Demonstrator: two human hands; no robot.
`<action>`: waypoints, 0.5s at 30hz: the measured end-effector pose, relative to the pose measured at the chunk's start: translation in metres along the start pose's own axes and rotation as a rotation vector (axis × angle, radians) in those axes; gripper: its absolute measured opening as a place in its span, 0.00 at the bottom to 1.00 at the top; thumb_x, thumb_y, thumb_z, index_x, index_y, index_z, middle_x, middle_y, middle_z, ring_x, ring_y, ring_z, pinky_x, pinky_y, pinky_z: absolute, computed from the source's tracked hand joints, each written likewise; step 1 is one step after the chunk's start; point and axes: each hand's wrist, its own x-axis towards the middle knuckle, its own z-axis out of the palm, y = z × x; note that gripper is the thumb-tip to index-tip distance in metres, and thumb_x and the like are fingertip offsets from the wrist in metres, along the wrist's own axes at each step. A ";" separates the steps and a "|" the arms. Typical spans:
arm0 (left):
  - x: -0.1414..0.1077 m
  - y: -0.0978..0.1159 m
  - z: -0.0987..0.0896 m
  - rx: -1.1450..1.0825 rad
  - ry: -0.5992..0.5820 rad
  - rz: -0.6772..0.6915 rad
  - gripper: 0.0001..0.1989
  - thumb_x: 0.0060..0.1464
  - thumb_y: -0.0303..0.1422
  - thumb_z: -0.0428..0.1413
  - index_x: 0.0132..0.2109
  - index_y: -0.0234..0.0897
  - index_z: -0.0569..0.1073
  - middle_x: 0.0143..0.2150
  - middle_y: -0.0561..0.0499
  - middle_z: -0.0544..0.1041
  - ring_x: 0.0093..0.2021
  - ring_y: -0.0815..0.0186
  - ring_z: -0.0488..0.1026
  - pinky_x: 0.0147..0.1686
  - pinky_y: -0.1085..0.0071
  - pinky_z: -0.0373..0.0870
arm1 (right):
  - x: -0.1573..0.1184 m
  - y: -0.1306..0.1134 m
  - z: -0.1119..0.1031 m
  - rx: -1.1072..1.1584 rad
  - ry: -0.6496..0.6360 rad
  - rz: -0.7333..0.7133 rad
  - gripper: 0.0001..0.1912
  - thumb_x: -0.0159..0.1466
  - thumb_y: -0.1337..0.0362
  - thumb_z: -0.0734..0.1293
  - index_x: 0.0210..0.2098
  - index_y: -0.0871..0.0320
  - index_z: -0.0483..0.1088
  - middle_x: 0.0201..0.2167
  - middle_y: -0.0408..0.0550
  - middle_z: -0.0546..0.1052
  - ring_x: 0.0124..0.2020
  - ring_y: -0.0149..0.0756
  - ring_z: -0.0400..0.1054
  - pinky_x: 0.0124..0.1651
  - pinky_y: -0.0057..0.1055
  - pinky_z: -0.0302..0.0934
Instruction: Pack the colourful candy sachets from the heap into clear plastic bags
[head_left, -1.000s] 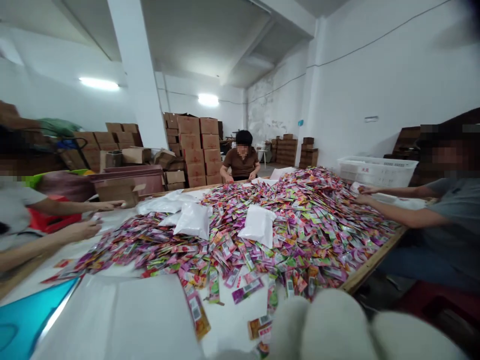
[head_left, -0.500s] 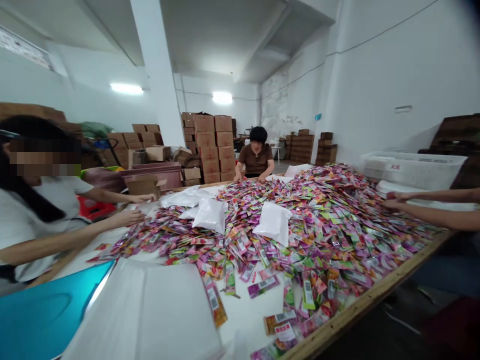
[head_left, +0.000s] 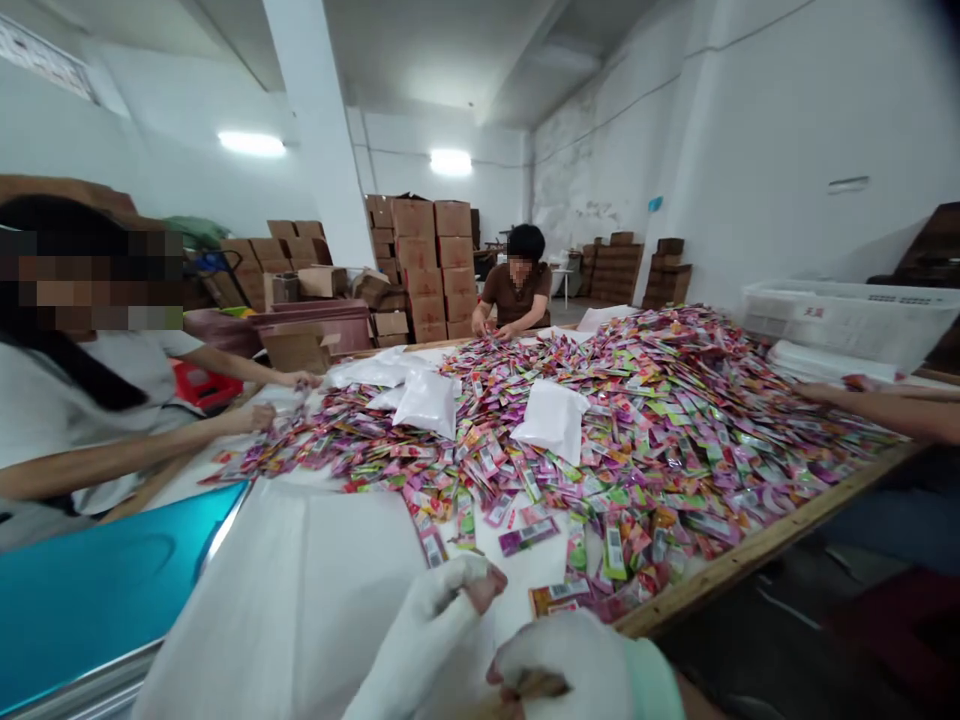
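Note:
My left hand [head_left: 435,625], in a white glove with bare fingertips, is at the bottom middle with its fingers curled closed. Lower and to the right is my right hand [head_left: 574,660], also gloved in white with a pale green cuff, its fingers bent inward. What either hand pinches, if anything, is hidden. Beside my left hand lies a stack of flat white bags [head_left: 352,590]. Just beyond the hands are loose printed sachets [head_left: 559,597], at the near edge of a large heap of colourful sachets [head_left: 660,420]. Filled white pouches [head_left: 551,420] rest on the heap.
A blue shiny panel [head_left: 105,590] lies at the left. The table's wooden edge [head_left: 765,540] runs along the right. Co-workers sit left [head_left: 97,420] and across [head_left: 517,290]; another person's arm [head_left: 885,410] reaches in at right. A plastic bin [head_left: 847,325] stands behind it.
Both my gloved hands have come into view at the bottom. The view has tipped slightly downward. The hands of the person on the left have shifted a little over the sachets.

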 end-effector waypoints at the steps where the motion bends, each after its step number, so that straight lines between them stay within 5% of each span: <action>1: 0.007 -0.011 0.009 0.073 0.002 -0.017 0.14 0.60 0.40 0.52 0.39 0.35 0.77 0.43 0.46 0.79 0.45 0.59 0.76 0.48 0.61 0.75 | 0.007 0.013 0.009 -0.146 0.045 0.045 0.18 0.56 0.54 0.73 0.44 0.52 0.77 0.41 0.47 0.80 0.43 0.40 0.75 0.46 0.31 0.66; 5: 0.017 -0.062 0.044 0.381 0.096 -0.021 0.17 0.57 0.35 0.51 0.50 0.36 0.77 0.60 0.40 0.72 0.62 0.50 0.67 0.62 0.50 0.64 | 0.026 0.053 0.048 -0.404 0.267 0.107 0.12 0.57 0.63 0.69 0.42 0.51 0.76 0.42 0.43 0.78 0.43 0.36 0.73 0.45 0.28 0.63; 7: 0.014 -0.082 0.054 0.476 0.086 0.055 0.19 0.58 0.34 0.49 0.52 0.34 0.77 0.60 0.39 0.72 0.63 0.50 0.66 0.63 0.47 0.62 | 0.029 0.060 0.061 -0.453 0.348 0.120 0.09 0.61 0.63 0.66 0.41 0.53 0.76 0.40 0.44 0.78 0.41 0.35 0.73 0.43 0.27 0.63; 15: 0.004 -0.093 0.053 0.642 0.131 0.274 0.18 0.63 0.35 0.46 0.48 0.38 0.78 0.54 0.43 0.78 0.57 0.59 0.73 0.61 0.57 0.69 | 0.026 0.060 0.075 -0.638 0.565 0.001 0.12 0.65 0.60 0.63 0.45 0.54 0.74 0.46 0.50 0.76 0.47 0.42 0.69 0.52 0.39 0.61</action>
